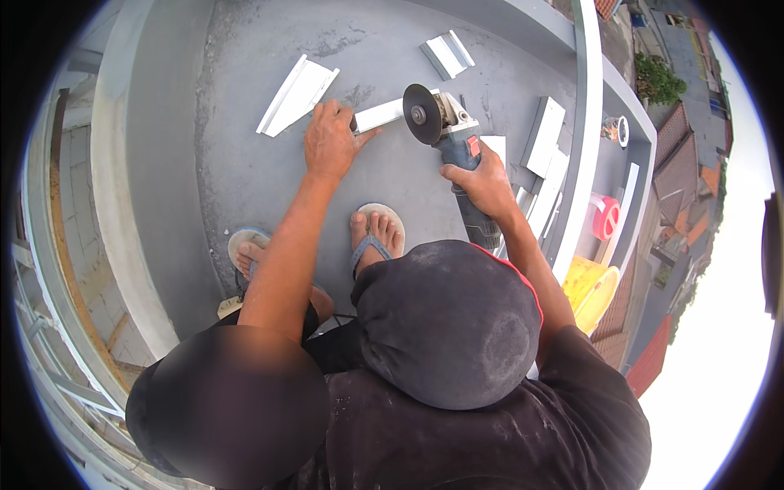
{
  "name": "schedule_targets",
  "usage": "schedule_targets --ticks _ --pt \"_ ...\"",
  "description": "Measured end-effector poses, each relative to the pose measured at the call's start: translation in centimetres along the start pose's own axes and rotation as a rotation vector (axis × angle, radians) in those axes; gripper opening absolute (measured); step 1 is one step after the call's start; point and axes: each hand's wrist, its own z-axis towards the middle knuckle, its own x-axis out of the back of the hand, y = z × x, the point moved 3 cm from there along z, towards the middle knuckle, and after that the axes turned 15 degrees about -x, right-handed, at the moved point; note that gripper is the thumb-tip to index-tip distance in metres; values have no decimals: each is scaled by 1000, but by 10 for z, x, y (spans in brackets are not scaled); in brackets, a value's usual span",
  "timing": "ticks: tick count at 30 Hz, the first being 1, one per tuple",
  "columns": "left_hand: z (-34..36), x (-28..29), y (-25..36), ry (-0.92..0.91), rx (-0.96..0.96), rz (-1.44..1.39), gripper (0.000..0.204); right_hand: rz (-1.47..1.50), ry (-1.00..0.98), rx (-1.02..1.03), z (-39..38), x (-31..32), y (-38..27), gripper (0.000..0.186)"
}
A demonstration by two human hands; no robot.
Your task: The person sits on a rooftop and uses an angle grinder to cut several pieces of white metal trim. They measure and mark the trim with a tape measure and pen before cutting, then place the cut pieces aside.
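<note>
My right hand [487, 181] is wrapped round the body of a blue and black angle grinder [459, 151] with a red switch. Its black cutting disc [421, 115] stands upright beside the right end of a narrow white profile piece [380, 115]; I cannot tell whether they touch. At the piece's left end, my left hand [331, 140] closes on it with thumb and fingers. A wider white moulding offcut [296, 96], cut at a slant, lies just left of that hand. Farther off lies a short grooved white offcut [447, 55].
Several white lengths [545, 135] lie on the right by a pale rail [584, 139]. Beyond the rail are a red-pink container [605, 216] and a yellow bucket [592, 292]. My sandalled foot [377, 233] is close below the work. A dark cap [449, 327] covers the lower middle.
</note>
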Motion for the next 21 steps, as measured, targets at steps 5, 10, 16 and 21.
schedule_targets --ticks 5,10,16,21 --pt "0 -1 0 -64 87 -144 42 -63 -26 -92 7 -5 5 69" --pt "-12 -1 -4 -39 98 -221 27 -12 -78 -180 -12 2 -13 64" --pt "-19 -7 -7 12 58 -257 16 -38 -72 -119 -7 -3 -12 62" --pt "-16 -2 -4 -6 65 -251 14 -74 -57 -147 -5 -1 -15 64"
